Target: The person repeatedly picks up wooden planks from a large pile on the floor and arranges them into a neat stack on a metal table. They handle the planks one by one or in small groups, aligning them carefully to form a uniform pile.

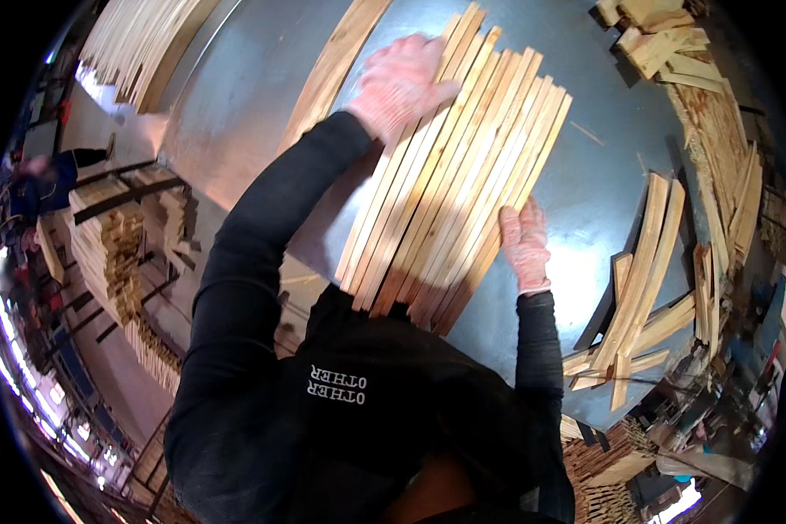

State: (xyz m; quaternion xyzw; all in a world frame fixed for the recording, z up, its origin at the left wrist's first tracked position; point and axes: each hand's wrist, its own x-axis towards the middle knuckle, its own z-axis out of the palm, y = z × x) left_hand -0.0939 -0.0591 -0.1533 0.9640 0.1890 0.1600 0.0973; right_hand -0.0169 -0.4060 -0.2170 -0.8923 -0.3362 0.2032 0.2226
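A row of several narrow wooden strips (pixel 463 175) lies side by side on the grey metal table (pixel 603 201), with uneven ends at the far side. My left hand (pixel 403 86), in a pinkish-white knit glove, is at the row's far left edge. Its fingers stretch out and its thumb reaches over the strips. Against the right edge of the row rests my right hand (pixel 526 244), gloved alike, with fingers extended and partly hidden at the side. Neither hand is wrapped round a strip. The row's near ends reach my black clothing.
A single board (pixel 332 74) lies left of the row. Farther left stands a stack of strips (pixel 140 44). Loose pieces (pixel 642 279) lie crossed at the table's right, beside rough-edged boards (pixel 712 148). Another person (pixel 39 188) is at the far left near stacked wood (pixel 105 249).
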